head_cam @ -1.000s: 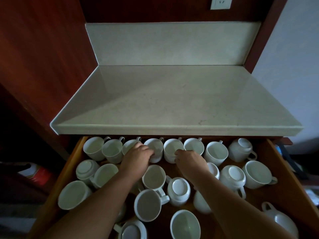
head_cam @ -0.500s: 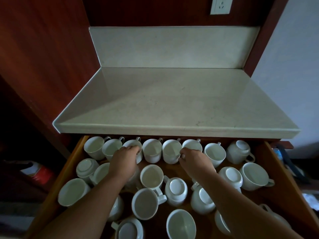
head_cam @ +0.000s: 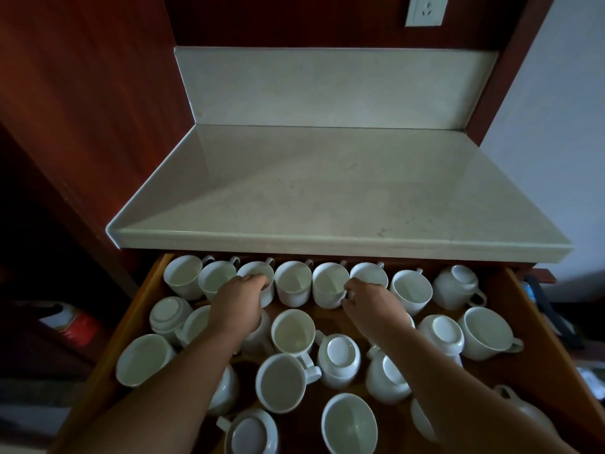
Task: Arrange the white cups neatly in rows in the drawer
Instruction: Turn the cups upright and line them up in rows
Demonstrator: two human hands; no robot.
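Item: drawer (head_cam: 523, 326) of orange-brown wood, pulled open beneath a pale stone counter (head_cam: 327, 191), holding white cups (head_cam: 293, 283).

Markings: a red container (head_cam: 78, 326) left of the drawer bore a label, too dim to read. A wall socket (head_cam: 425, 9) sat above the counter.

Back row: seven cups stood mouth-up, sides touching or nearly so, handles pointing back under the counter's front edge. An eighth cup (head_cam: 458, 286) at the right end was tipped, base showing.

Hands: the left hand (head_cam: 237, 306) had its fingers curled over the near rim of the third cup (head_cam: 258, 276), gripping it. The right hand (head_cam: 370, 306) gripped the sixth cup (head_cam: 368, 275), fingers hooked round its left side.

Front area: loose cups lay mixed, some upright, some inverted, several touching.

Open room: a strip of bare wood showed just behind the middle loose cups, and a darker bare patch lay along the right wall.
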